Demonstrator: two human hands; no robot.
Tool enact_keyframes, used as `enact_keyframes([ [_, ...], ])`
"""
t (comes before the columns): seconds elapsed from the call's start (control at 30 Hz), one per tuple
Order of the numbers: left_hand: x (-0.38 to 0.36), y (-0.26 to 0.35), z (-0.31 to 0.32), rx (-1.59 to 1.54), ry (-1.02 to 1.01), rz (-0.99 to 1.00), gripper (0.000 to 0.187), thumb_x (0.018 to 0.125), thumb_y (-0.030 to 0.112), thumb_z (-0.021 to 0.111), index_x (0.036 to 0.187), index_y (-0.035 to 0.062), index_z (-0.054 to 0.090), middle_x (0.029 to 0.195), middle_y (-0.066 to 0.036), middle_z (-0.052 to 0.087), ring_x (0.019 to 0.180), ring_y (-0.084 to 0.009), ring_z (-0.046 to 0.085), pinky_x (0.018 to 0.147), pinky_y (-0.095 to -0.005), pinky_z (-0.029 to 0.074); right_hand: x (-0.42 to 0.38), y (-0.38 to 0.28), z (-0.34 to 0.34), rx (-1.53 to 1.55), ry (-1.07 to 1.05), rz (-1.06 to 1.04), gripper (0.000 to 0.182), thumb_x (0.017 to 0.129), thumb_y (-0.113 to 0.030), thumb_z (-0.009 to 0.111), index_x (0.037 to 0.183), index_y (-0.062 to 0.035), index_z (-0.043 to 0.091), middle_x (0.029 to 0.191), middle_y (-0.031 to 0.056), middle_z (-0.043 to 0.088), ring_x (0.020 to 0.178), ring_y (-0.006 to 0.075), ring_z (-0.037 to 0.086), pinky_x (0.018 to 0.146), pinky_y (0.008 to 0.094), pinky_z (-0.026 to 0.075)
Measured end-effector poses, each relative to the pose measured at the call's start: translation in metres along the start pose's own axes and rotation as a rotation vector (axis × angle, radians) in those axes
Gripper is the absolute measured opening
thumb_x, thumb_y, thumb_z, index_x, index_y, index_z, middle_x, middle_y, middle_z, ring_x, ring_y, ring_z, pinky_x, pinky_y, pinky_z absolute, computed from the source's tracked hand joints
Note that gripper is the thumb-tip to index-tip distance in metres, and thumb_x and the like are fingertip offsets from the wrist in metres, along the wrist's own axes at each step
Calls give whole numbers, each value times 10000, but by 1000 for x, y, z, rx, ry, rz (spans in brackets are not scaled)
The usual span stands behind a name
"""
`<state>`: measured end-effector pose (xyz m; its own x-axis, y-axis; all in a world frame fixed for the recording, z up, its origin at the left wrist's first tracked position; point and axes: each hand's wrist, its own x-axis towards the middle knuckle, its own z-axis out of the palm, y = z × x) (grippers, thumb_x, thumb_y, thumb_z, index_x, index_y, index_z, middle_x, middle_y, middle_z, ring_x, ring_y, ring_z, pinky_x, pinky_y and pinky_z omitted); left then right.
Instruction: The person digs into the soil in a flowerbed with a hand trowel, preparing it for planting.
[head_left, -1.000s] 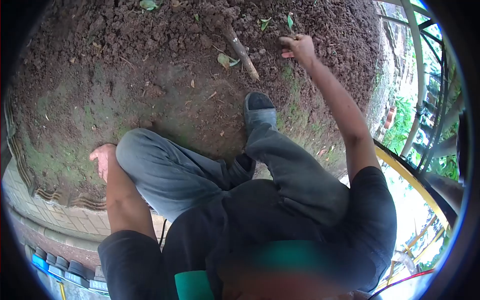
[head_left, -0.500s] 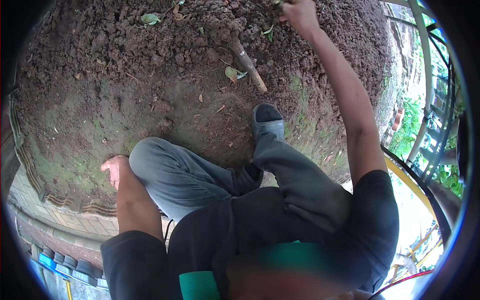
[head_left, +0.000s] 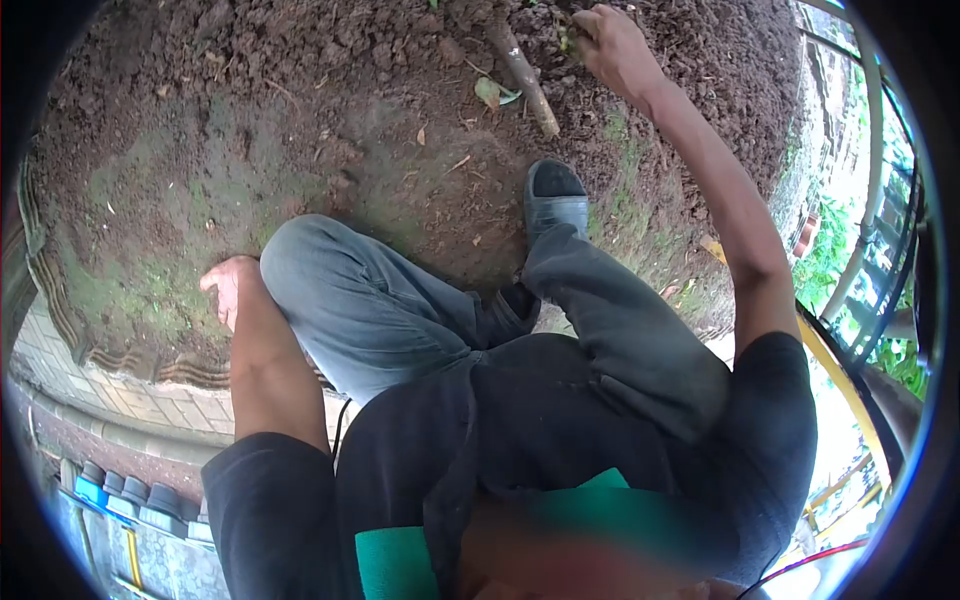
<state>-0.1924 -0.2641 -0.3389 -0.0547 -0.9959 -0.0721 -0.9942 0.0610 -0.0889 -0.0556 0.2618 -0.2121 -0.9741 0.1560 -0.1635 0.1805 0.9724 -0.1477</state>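
Note:
My right hand (head_left: 615, 55) is at the top, low over the loose brown soil (head_left: 690, 75). Its fingers are curled, and some small yellow-green plant bits (head_left: 567, 42) show at the fingertips; what exactly is gripped cannot be made out. To the left of that hand a bare stick (head_left: 527, 82) lies on the soil, with a fallen leaf (head_left: 487, 93) beside it. My left hand (head_left: 230, 286) is beside my bent knee, over the mossy ground at the left. Its fingers are partly extended, the thumb apart, and nothing is seen in it.
My shoe (head_left: 557, 197) rests on the ground just below the stick. A wavy edging (head_left: 150, 367) borders the soil at the lower left, with brick paving (head_left: 130, 395) beyond it. Railings (head_left: 872, 190) and green plants stand at the right.
The view has shifted, so the ground and stick appear higher in the picture. My right hand has come nearer to my body and closer to the stick. My left hand stays beside my knee.

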Motion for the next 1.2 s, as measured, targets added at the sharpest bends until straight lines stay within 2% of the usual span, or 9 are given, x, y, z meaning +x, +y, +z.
enact_keyframes([
  [0.1,0,0,-4,-61,-59,-51,806,914,480,344,1425,-84,78,1486,-267,193,1373,-386,226,1118,-457,184,-17,-61,14,178,-79,-204,257,742,-4,564,995,-23,609,1035,166,564,848,322,637,722,380,560],
  [0.3,57,3,51,685,-57,473,749,926,371,436,1420,-64,78,1498,-208,234,1372,-354,260,1102,-506,197,-56,-101,86,-84,-189,-271,183,721,1,567,898,51,568,956,237,553,841,342,626,686,375,548],
  [0.43,-7,-3,-6,359,-43,369,597,955,326,377,1459,196,85,1433,-397,158,1309,-573,203,1048,-661,143,-71,-75,60,9,-308,-222,150,736,2,558,882,39,565,874,202,580,812,319,628,657,399,539],
  [0.63,5,-4,7,348,3,432,599,954,318,381,1456,181,84,1428,-402,162,1314,-569,192,1045,-661,145,-98,-39,-2,281,-323,449,191,800,7,514,989,17,540,834,196,585,767,362,604,674,425,518],
  [0.8,12,0,16,361,-1,406,633,943,334,398,1453,153,71,1422,-364,207,1319,-521,214,1054,-619,159,-4,-24,-12,195,316,-32,151,901,-114,520,974,16,547,873,188,594,778,386,580,713,457,489],
  [0.87,16,6,19,372,-7,370,705,920,376,429,1452,115,46,1415,-283,292,1323,-428,271,1075,-534,184,33,-6,14,-161,220,-42,225,827,45,504,1041,60,574,720,172,536,711,314,566,545,417,438],
  [0.97,20,2,16,423,-22,347,804,892,431,467,1447,57,21,1405,-181,399,1325,-310,348,1098,-427,223,54,19,47,-78,135,95,124,825,6,488,924,28,558,712,175,483,703,352,520,579,409,417],
  [1.07,17,3,13,443,-38,379,826,883,447,477,1434,9,43,1390,-163,432,1308,-278,388,1082,-406,267,27,49,49,-79,112,-146,44,830,-47,493,798,-22,510,780,164,498,689,309,545,552,370,428],
  [1.2,82,10,77,154,33,193,824,876,432,500,1423,2,57,1359,-168,454,1292,-274,405,1058,-416,301,-50,-20,10,97,-39,-52,97,839,-64,536,881,-4,599,1044,196,598,777,338,607,712,389,524],
])
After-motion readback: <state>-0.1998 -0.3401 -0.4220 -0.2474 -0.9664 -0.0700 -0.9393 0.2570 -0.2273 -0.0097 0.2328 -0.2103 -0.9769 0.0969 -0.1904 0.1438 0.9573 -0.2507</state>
